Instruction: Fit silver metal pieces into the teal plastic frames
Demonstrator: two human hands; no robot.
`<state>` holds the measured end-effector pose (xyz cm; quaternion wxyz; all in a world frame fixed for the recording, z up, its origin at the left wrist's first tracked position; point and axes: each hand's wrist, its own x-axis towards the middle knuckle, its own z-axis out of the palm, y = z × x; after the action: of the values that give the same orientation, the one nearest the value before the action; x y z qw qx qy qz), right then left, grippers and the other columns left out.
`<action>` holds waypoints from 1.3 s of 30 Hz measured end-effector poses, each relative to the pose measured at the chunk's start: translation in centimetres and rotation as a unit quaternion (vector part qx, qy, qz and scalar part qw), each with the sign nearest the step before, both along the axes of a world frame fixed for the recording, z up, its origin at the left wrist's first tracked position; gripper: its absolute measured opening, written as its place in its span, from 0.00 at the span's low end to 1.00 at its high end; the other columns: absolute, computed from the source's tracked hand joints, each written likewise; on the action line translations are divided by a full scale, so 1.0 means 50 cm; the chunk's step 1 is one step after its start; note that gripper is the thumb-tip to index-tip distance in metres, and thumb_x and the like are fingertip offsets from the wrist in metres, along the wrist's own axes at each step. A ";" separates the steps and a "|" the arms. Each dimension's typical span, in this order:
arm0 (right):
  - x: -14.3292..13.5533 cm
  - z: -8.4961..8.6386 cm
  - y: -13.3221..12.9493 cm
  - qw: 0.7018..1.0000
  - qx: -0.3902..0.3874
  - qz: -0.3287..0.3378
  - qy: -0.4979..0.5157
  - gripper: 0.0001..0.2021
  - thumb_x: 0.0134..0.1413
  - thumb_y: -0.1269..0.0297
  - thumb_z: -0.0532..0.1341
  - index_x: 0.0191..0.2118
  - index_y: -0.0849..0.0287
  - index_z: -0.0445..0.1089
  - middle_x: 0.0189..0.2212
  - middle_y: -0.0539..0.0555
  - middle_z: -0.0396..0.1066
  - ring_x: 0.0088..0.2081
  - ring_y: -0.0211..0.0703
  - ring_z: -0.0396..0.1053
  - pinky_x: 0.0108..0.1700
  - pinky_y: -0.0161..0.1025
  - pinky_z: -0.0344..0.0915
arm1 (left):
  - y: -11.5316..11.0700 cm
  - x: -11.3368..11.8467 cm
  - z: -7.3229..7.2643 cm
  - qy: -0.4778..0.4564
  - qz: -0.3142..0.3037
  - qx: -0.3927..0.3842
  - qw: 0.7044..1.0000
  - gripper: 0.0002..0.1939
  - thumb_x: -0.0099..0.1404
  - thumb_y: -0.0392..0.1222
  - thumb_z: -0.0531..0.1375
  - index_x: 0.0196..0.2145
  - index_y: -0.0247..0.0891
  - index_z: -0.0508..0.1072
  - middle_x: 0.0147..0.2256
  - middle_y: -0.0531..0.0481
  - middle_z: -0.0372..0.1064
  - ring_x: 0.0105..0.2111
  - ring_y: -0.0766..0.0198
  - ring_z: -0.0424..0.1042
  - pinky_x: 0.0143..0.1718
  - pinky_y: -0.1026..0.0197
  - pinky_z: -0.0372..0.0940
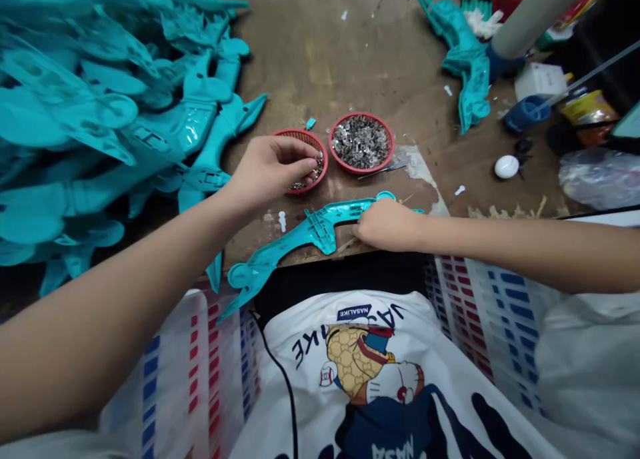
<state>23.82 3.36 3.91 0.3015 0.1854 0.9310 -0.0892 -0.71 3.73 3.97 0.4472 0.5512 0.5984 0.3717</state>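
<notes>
My left hand point(273, 169) is over the left small red basket point(324, 154), its thumb and fingers pinched together. Small metal bits point(299, 185) lie in that basket; whatever sits between the fingertips is too small to name. My right hand point(387, 224) is closed around the right end of a long teal plastic part point(295, 238), whose ribbed inner side faces up. The part lies slantwise along the table's near edge, its left tip sticking out past it. Beside the left basket stands a second red basket point(391, 154), heaped with small metal pieces point(362, 141).
A big pile of teal parts point(165, 132) fills the left. Another teal part point(467, 66) lies at the back right, near a pole point(535, 16) and a blue cup point(527, 114). A thin metal tool point(384, 170) lies by the right basket. Plastic crates point(470, 306) stand below the edge.
</notes>
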 end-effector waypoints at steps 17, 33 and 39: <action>-0.030 0.004 0.002 0.998 0.026 0.017 -0.062 0.16 0.74 0.64 0.63 0.51 0.65 0.89 0.41 0.69 0.85 0.45 0.70 0.86 0.40 0.48 0.70 | 0.040 -0.060 0.032 -0.103 0.035 0.086 0.990 0.07 0.68 0.34 0.73 0.39 0.38 0.79 0.32 0.54 0.77 0.34 0.65 0.77 0.44 0.55 0.79; -0.073 0.045 0.223 0.895 0.065 -0.067 0.436 0.15 0.82 0.60 0.66 0.63 0.58 0.84 0.46 0.58 0.85 0.44 0.50 0.80 0.50 0.43 0.71 | 0.034 -0.040 -0.002 -0.188 -0.012 0.087 0.978 0.18 0.62 0.31 0.76 0.38 0.41 0.69 0.34 0.53 0.79 0.35 0.64 0.82 0.39 0.62 0.78; -0.040 0.055 0.208 0.887 -0.031 -0.017 0.460 0.14 0.86 0.56 0.63 0.56 0.58 0.85 0.49 0.60 0.84 0.50 0.53 0.81 0.54 0.45 0.73 | 0.006 -0.007 -0.005 -0.221 -0.048 0.024 0.974 0.22 0.64 0.36 0.80 0.41 0.42 0.70 0.36 0.52 0.81 0.33 0.63 0.82 0.40 0.60 0.80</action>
<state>21.83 13.77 6.68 -0.1563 0.1303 0.9588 -0.1980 -1.07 4.03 3.70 0.5721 0.4939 0.4490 0.4766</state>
